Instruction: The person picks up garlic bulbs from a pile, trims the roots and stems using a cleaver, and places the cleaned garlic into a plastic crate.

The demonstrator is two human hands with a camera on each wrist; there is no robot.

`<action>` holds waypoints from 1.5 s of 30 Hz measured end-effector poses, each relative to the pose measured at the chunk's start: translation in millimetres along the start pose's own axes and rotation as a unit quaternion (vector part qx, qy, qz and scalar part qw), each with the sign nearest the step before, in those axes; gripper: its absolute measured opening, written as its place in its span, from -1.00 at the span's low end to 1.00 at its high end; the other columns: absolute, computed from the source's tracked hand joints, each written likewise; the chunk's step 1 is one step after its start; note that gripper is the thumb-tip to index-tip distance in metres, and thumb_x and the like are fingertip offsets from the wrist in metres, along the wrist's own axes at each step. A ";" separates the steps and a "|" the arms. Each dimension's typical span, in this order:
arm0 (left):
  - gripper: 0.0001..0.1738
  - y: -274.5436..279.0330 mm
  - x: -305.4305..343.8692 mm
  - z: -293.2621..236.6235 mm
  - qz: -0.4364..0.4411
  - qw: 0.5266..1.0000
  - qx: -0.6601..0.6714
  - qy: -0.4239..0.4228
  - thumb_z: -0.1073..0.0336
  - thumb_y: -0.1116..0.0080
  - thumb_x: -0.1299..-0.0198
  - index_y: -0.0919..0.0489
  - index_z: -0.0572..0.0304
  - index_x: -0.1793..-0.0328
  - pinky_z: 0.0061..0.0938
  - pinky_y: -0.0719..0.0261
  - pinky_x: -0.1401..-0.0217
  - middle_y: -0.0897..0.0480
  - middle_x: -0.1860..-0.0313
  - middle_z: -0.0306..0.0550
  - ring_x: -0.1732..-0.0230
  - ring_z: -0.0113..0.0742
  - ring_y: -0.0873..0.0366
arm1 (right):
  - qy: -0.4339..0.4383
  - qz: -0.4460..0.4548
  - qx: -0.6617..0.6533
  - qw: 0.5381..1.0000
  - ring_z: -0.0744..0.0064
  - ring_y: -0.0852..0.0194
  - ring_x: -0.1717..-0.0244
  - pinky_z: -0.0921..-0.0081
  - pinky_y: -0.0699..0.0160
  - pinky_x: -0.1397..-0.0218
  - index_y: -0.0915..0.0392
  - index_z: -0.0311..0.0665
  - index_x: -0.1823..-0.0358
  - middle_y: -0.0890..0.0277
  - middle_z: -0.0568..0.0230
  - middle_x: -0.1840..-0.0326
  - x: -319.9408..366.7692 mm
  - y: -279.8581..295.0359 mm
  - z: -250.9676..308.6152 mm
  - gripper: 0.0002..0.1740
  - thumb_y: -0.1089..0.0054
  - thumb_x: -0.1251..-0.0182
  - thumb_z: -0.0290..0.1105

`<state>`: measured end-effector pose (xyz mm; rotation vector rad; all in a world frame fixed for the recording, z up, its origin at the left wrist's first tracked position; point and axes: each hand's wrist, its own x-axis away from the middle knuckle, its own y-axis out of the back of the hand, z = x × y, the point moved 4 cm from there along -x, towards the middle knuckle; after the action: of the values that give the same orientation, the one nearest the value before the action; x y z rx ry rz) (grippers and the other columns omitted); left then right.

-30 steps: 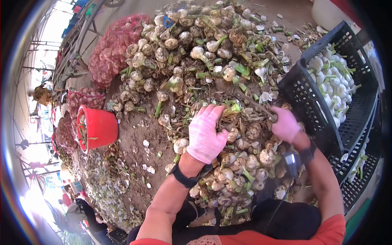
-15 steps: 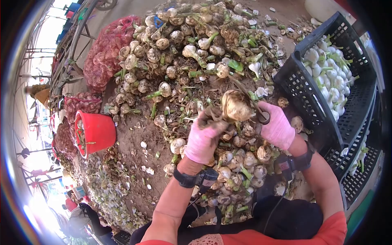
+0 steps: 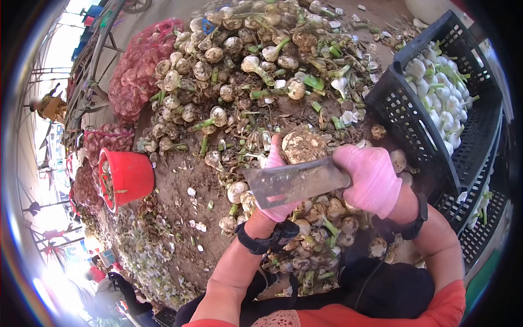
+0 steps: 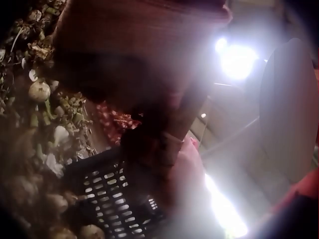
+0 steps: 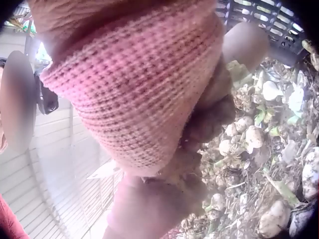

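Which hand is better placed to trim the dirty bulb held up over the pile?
Probably the right. The right hand grips the cleaver, whose blade lies right beside the bulb. The left hand is busy holding that bulb.

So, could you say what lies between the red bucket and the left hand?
Head view: soil, peel scraps, a loose garlic bulb near the left hand.
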<state>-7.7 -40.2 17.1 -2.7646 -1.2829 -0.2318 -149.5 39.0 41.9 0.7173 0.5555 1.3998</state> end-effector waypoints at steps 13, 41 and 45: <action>-0.33 -11.3 -1.1 38.0 0.077 0.861 0.449 0.226 -0.30 0.16 -0.30 -0.50 0.18 -0.09 -0.21 -0.53 -0.18 -0.61 0.01 -0.01 0.02 -0.12 -0.59 | 0.073 -0.076 0.000 0.994 -0.03 -0.50 0.38 0.13 -0.46 0.33 -0.46 -0.17 0.34 -0.46 0.13 0.42 -2.2 -30.2 -23.7 -0.69 -0.28 0.19 -0.34; -0.06 10.2 -197.3 89.5 0.015 0.687 -0.723 -0.065 0.30 -0.38 0.16 -0.18 0.11 -0.42 -0.17 -0.21 -0.39 -0.33 -0.32 0.13 -0.32 -0.06 -0.33 | -0.230 -0.116 -0.369 0.893 0.66 -0.29 0.51 0.57 -0.31 0.47 -0.44 -0.31 0.19 -0.42 0.43 0.50 -11.0 -48.5 -131.8 -0.77 -0.22 -0.10 -0.60; -0.11 15.3 -174.1 104.2 -0.042 0.856 -0.504 0.111 0.34 -0.38 0.11 -0.17 0.22 -0.37 -0.24 -0.48 -0.21 -0.42 -0.21 0.10 -0.08 -0.03 -0.54 | -0.205 -0.119 -0.270 0.933 0.46 -0.41 0.50 0.44 -0.39 0.42 -0.45 -0.32 0.22 -0.43 0.30 0.54 -0.8 -52.5 -140.6 -0.80 -0.19 -0.11 -0.51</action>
<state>-96.4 -166.2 -115.7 -3.2430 -1.4929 -1.5967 -216.3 54.1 -91.7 0.4531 -0.0789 1.0609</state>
